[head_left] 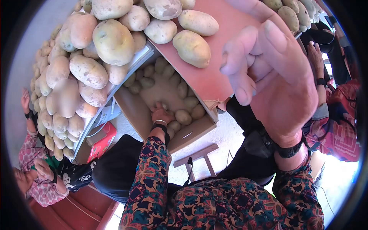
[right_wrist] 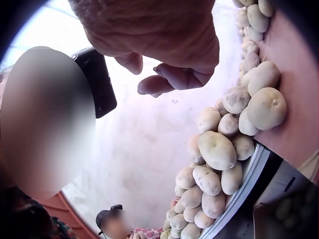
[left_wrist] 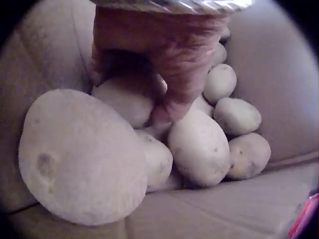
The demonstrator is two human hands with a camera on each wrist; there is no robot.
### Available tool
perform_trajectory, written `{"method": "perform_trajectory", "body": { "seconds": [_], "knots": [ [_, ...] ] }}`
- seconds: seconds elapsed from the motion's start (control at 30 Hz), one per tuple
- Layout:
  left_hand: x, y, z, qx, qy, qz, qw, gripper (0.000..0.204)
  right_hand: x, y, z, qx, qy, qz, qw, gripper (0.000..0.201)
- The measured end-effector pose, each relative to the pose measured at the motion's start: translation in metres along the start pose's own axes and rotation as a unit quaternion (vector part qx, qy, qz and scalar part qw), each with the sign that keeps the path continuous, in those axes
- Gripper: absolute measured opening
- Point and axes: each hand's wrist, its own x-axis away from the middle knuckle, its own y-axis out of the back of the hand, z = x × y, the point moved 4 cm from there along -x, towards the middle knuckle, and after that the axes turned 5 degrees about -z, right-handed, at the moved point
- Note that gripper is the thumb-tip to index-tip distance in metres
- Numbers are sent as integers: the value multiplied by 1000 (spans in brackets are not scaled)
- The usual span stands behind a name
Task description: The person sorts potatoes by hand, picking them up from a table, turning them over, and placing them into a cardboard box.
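Down inside a cardboard box (head_left: 194, 135), my left hand (head_left: 161, 115) has its fingers curled round a potato (left_wrist: 127, 102); the left wrist view has this hand (left_wrist: 164, 50) from above, with other potatoes (left_wrist: 199, 147) beside it. A large potato (left_wrist: 82, 157) fills the near left of that view. My right hand (head_left: 276, 69) is raised close to the head camera, holding nothing, its fingers loosely bent. In the right wrist view the same hand (right_wrist: 159, 40) hangs over the pale background.
A big heap of potatoes (head_left: 90, 71) rises left of the box. More potatoes (head_left: 191, 48) lie on a red surface (head_left: 226, 46) beyond the box. One person in a pink patterned top (head_left: 28, 153) is at the left; another in a red patterned garment (head_left: 339, 122) is at the right.
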Motion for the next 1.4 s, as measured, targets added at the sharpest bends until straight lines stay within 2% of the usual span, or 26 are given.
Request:
{"method": "perform_trajectory", "body": {
  "seconds": [0.03, 0.1, 0.2, 0.3, 0.37, 0.4, 0.43, 0.5, 0.53, 0.57, 0.6, 0.63, 0.7, 0.73, 0.8, 0.87, 0.93, 0.97, 1.07, 1.1, 1.17, 1.2, 1.27, 1.33, 1.37, 1.4],
  "knots": [
    [0, 4, 3, 2, 5, 18, 1000, 97, -1, -1, 1, 3, 1, -6, 1000, 60],
    [0, 0, 9, 107, 44, 36, 993, 104, -3, -2, 3, 8, -1, -18, 1000, 61],
    [10, 6, 7, 98, 59, -34, 993, 106, -4, -2, 0, 7, -10, -34, 999, 61],
    [-8, -15, 24, 141, 42, -79, 986, 108, -3, 0, -3, -11, -14, -19, 1000, 61],
    [3, 2, 17, 197, 104, -74, 972, 105, -4, 1, -4, -22, -20, -16, 999, 63],
    [-1, 3, 24, 200, 101, -80, 971, 105, -4, 0, -6, -24, -20, -17, 999, 63],
    [-11, -1, 32, 215, 106, -13, 971, 101, -4, 0, -6, -26, -20, -19, 999, 63],
    [-30, -16, 41, 233, 105, 54, 965, 99, -4, -2, -7, -23, -23, -15, 999, 62],
    [-34, -19, 36, 147, 51, 80, 985, 95, -5, -2, -8, -20, -33, -16, 999, 61],
    [-34, -28, 32, 94, 13, 66, 993, 95, -4, -3, -7, -17, -36, -17, 999, 61],
    [-35, -37, 30, 40, -23, 48, 998, 94, -4, -3, -6, -16, -37, -12, 999, 61],
    [-36, -45, 26, 23, -41, -9, 999, 96, -4, -5, -8, -17, -44, -7, 999, 60],
    [-41, -59, 36, 51, 23, -32, 998, 98, -5, -6, -10, 6, -28, -2, 1000, 57],
    [-38, -55, 37, 77, 9, -106, 991, 98, -5, -8, -7, 27, -24, 6, 999, 57],
    [-26, -21, 24, 122, -17, -174, 977, 97, -5, -11, -3, 47, -23, 15, 998, 58],
    [-33, -1, 13, 141, -26, -164, 976, 96, -5, -14, 1, 16, -31, 49, 998, 60],
    [-56, -13, 9, 151, -112, 0, 982, 92, -4, -16, 2, -14, -33, 80, 996, 62],
    [-66, -20, 8, 151, -111, 4, 982, 92, -2, -16, 1, -21, -35, 86, 995, 63],
    [-72, -50, 6, -18, -122, 81, 989, 85, 3, -16, -4, -36, -21, 74, 996, 65],
    [-48, -38, -10, 0, -125, -24, 992, 82, 3, -15, -5, -39, -16, 68, 997, 65],
    [-26, -12, -23, 19, -127, -125, 984, 79, 3, -15, -6, -96, -32, 71, 992, 70],
    [-27, -8, -28, -51, -110, -42, 992, 80, 2, -14, -6, -113, -36, 72, 990, 71],
    [-50, -29, -19, -90, -134, 20, 987, 81, 1, -11, -4, -19, -57, 57, 997, 76],
    [-66, -38, -9, -89, -115, 12, 989, 79, 0, -9, -8, -29, -76, 45, 996, 78],
    [-64, -36, -5, -100, -167, -70, 978, 76, -1, -9, -10, -39, -88, 41, 994, 80],
    [-72, -47, 2, -89, -183, -112, 973, 75, 0, -9, -10, -49, -98, 40, 993, 82]
  ]
}}
